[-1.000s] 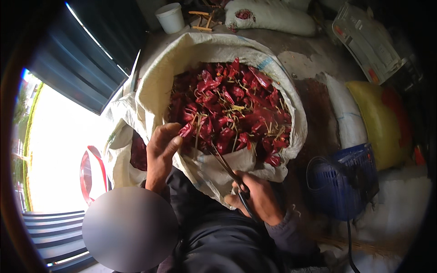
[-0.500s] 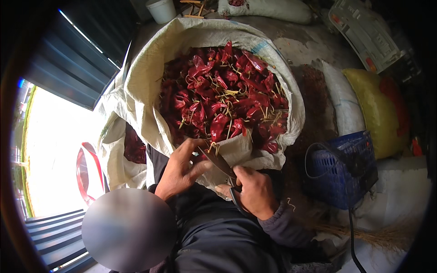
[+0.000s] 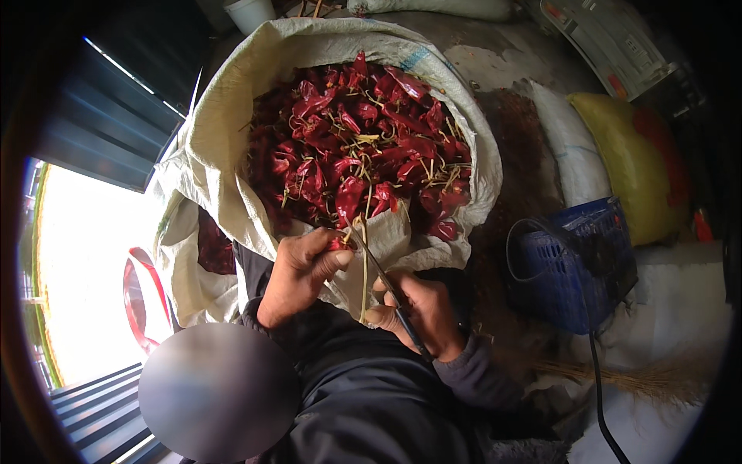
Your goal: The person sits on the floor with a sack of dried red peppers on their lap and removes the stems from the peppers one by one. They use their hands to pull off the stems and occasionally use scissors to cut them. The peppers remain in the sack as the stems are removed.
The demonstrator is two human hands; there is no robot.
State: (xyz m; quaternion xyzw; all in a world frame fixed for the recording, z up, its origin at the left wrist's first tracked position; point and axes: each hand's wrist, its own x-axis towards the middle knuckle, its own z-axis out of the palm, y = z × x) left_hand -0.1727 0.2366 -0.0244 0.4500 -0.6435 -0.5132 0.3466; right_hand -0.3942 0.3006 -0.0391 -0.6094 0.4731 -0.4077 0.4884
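Trimming of dried red chili peppers, seen from above. The left hand [image 3: 303, 271] pinches one chili pepper [image 3: 338, 243] between thumb and fingers at the near rim of a large white woven sack [image 3: 220, 139]; most of this pepper is hidden by the fingers. The right hand [image 3: 423, 309] is closed around a pair of dark-handled scissors [image 3: 383, 278], whose blades point up and to the left, their tips just beside the held pepper. Whether the blades are parted cannot be told. A long, pale stem [image 3: 365, 282] hangs beside the blades, between the two hands. Within the sack lies a heap of glossy red chili peppers [image 3: 348, 155], many with tan stems attached. To the left, a second white sack [image 3: 182, 251] holds dark red contents [image 3: 216, 246]. To the right stand a blue slatted plastic basket [image 3: 541, 282], a filled white sack [image 3: 568, 147] and, leaning close to it, a yellow sack [image 3: 618, 158]. A black cable [image 3: 599, 402] runs down from the basket toward the lower edge.
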